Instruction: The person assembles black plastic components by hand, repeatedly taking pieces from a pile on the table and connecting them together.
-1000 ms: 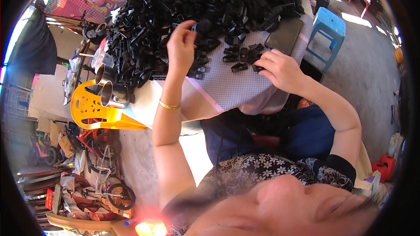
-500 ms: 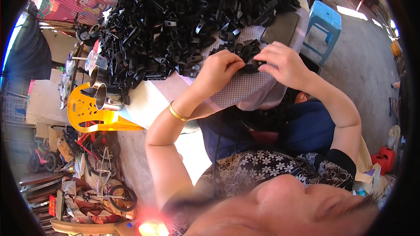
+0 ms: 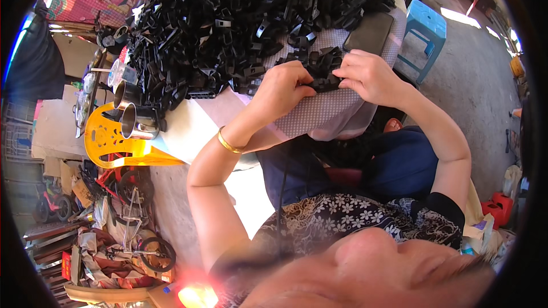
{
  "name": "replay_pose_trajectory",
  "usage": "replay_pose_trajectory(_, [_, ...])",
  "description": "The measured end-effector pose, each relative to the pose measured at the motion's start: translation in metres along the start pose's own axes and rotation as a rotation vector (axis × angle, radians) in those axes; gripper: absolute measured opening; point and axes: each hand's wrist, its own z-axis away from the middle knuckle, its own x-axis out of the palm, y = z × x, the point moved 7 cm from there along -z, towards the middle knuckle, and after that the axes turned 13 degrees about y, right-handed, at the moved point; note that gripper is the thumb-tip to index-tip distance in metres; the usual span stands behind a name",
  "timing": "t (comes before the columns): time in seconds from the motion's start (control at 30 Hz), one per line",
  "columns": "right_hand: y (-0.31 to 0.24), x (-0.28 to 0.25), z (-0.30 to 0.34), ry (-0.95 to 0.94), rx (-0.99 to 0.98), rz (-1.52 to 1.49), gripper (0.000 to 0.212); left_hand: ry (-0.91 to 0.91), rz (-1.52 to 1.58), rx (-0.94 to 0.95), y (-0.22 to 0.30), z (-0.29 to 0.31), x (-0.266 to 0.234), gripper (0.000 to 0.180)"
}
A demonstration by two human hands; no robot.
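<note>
Between my two hands, at the near side of the table, is a small black plastic piece. My left hand, a gold bangle on its wrist, pinches its left end between thumb and fingers. On the other end my right hand is closed in a similar pinch. The exact shape of the piece is partly hidden by my fingers. Just beyond it lie several more black pieces in a small group. A large heap of black plastic parts covers most of the table behind.
A checked cloth covers the table. A dark flat phone-like slab lies to the right of the heap. Metal cups stand at the left edge, by a yellow plastic chair. A blue stool is on the right.
The view has shifted slightly. My hands stay at the same spot, fingers moved a little around the black piece, which shows more between them.
</note>
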Motion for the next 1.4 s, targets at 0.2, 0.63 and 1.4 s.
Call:
replay_pose_trajectory(0.2, [-0.011, 0.007, 0.0, 0.006, 0.0, -0.069, 0.023, -0.041, 0.066, -0.04, -0.002, 0.004, 0.007, 0.02])
replay_pose_trajectory(0.63, [-0.018, -0.013, 0.004, -0.433, 0.32, -0.258, 0.025, 0.515, -0.84, 0.106, -0.057, -0.027, -0.067, 0.037])
replay_pose_trajectory(1.4, [-0.008, -0.01, -0.007, 0.119, 0.085, 0.172, 0.028, 0.414, -0.9, -0.058, -0.08, -0.05, -0.075, 0.04])
